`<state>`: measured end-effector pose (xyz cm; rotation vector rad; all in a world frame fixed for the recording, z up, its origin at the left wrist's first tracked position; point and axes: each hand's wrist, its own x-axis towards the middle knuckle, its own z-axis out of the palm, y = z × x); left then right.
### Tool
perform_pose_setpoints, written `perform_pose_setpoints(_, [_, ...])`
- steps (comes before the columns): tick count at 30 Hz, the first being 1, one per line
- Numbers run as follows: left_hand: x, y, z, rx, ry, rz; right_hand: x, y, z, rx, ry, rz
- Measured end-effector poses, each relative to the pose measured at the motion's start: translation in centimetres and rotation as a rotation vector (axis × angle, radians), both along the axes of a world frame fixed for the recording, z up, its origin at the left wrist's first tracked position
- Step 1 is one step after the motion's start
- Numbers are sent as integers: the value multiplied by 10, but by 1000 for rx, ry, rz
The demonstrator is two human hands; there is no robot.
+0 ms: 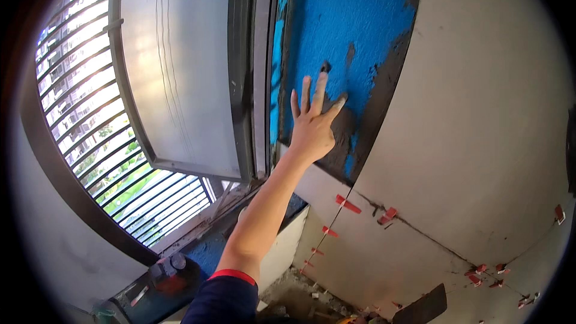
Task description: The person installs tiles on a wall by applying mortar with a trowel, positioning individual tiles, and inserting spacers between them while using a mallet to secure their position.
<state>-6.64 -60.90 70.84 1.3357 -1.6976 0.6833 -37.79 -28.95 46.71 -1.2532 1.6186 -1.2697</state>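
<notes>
My left hand (313, 129) reaches up to a blue-coated wall strip (354, 18) with its fingers spread, the back of the hand toward me. Its fingers are at grey mortar (342, 132) smeared over the strip's lower part. A small dark lump of mortar (325, 66) is at one fingertip. No tool shows in this hand. At the lower edge a flat dark trowel blade (423, 306) sticks into view; whatever holds it is out of the picture. My right hand does not show.
Large beige wall tiles (474, 84) border the strip, with red levelling wedges (348, 204) along their joints. An opened window sash (180, 72) stands at left, before a barred window (102, 126). Below are a blue-coated sill (210, 246) with objects on it and a rubble-strewn floor (294, 294).
</notes>
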Motion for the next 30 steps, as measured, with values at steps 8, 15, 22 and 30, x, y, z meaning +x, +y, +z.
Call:
perform_pose_setpoints(8, [42, 5, -199, 279, 1039, -314, 1, 4, -6, -12, -8, 93])
perform_pose_setpoints(15, [38, -26, -195, 274, 679, -184, 3, 3, -4, 15, -41, 198])
perform_pose_setpoints(22, [-58, 13, -238, 292, 128, -441, 1, 11, -14, -27, 90, 156])
perform_pose_setpoints(30, [2, -42, -237, 47, 971, -391, 13, 1, -3, 119, -12, 97])
